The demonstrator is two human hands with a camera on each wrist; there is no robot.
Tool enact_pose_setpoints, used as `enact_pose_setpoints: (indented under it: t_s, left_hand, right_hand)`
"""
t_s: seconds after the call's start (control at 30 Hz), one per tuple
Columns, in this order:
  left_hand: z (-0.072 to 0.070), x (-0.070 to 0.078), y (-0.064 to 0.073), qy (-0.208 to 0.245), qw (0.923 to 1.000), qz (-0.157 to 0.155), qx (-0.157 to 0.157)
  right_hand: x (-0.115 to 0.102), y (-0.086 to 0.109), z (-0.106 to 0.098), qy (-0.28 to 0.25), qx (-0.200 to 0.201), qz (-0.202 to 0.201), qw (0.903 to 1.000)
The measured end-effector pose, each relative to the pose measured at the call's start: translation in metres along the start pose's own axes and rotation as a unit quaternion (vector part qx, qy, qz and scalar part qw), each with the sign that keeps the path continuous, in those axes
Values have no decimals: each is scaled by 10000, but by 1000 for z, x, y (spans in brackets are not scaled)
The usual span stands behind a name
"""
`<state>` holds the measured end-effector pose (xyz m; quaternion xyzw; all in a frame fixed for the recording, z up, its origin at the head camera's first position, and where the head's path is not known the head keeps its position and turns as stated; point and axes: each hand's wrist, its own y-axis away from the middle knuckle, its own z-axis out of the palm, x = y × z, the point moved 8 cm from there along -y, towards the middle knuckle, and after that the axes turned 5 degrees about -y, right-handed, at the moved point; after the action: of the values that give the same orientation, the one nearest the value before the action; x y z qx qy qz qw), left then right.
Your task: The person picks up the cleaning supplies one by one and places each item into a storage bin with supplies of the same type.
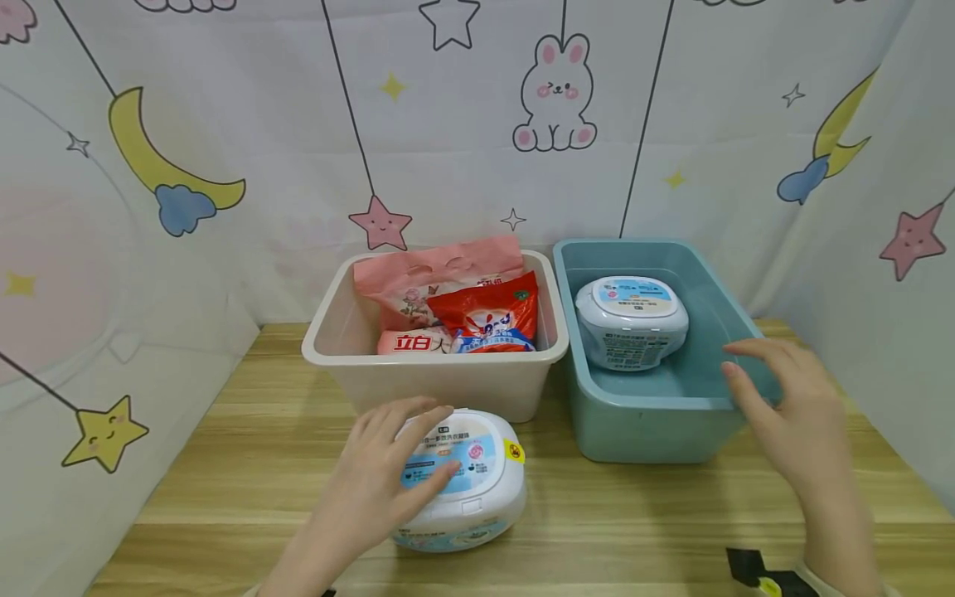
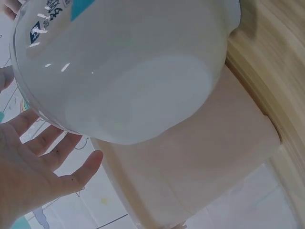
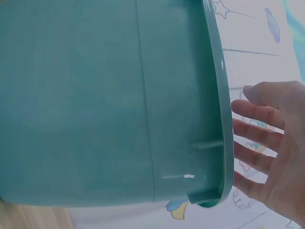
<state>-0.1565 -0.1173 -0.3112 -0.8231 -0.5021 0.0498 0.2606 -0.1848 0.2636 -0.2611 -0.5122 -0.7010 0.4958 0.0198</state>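
Note:
A white lidded laundry-pod box (image 1: 492,489) with a blue label stands on the table in front of the cream bin. My left hand (image 1: 384,464) lies over the left part of its lid, fingers spread and relaxed. In the left wrist view the fingertips (image 2: 71,138) are right at the edge of the box. My right hand (image 1: 794,406) hovers at the right rim of the blue-green bin (image 1: 649,435), fingers loosely extended and nothing held. A second laundry-pod box (image 1: 632,323) sits inside that bin, towards its left side.
The cream bin (image 1: 448,385) stands left of the blue-green one. It holds a pink bag (image 1: 403,282), a red detergent bag (image 1: 485,311) and a pink-and-white pack (image 1: 414,341). A printed cloth (image 1: 462,124) hangs behind and at both sides of the wooden table (image 1: 246,464).

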Motion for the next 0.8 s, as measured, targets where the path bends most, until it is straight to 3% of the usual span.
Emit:
enact_pose_setpoints:
  t_s: [0.3, 0.5, 0.8]
  left_hand:
    - [2, 8, -1, -109, 9993, 367, 38]
    - [8, 14, -3, -293, 9973, 590, -328]
    - [14, 17, -2, -265, 9944, 637, -804]
  right_hand:
    - [20, 1, -15, -195, 282, 303, 9990]
    - [32, 3, -15, -264, 165, 492, 9983]
    - [56, 9, -13, -469, -59, 1372, 9894]
